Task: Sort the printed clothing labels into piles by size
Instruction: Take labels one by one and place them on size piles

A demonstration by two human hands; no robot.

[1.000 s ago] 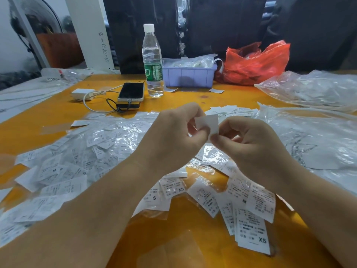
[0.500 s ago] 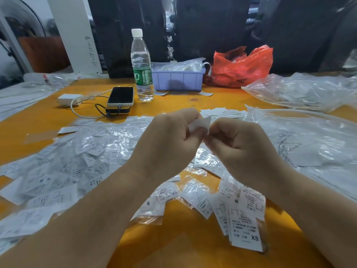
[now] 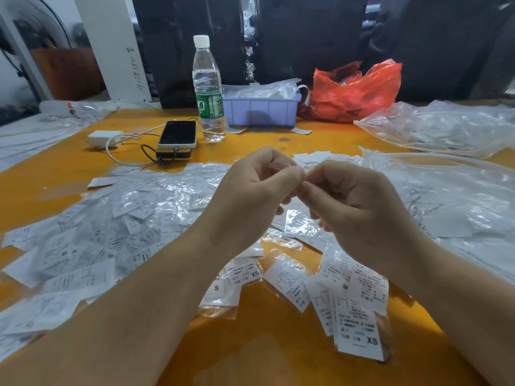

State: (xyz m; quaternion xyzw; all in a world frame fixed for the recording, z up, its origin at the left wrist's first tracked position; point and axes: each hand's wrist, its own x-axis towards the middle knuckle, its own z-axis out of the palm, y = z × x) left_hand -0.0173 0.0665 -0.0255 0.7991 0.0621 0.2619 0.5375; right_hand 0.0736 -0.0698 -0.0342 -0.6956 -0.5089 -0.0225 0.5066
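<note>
Above the middle of the orange table, my left hand and my right hand meet fingertip to fingertip, all fingers curled. They pinch a small white label, which is almost wholly hidden between them. A wide heap of printed labels in clear sleeves covers the table's left side. Nearer me lie an S label and, at the front right, a small stack topped by an XS label. A few more labels lie just beyond my hands.
At the back stand a water bottle, a phone on a power bank, a white charger, a purple bin and a red plastic bag. Clear plastic bags cover the right side.
The white label stood up plainly between my fingertips before; now my fingers have closed over it and it hardly shows. The view has shifted slightly.
</note>
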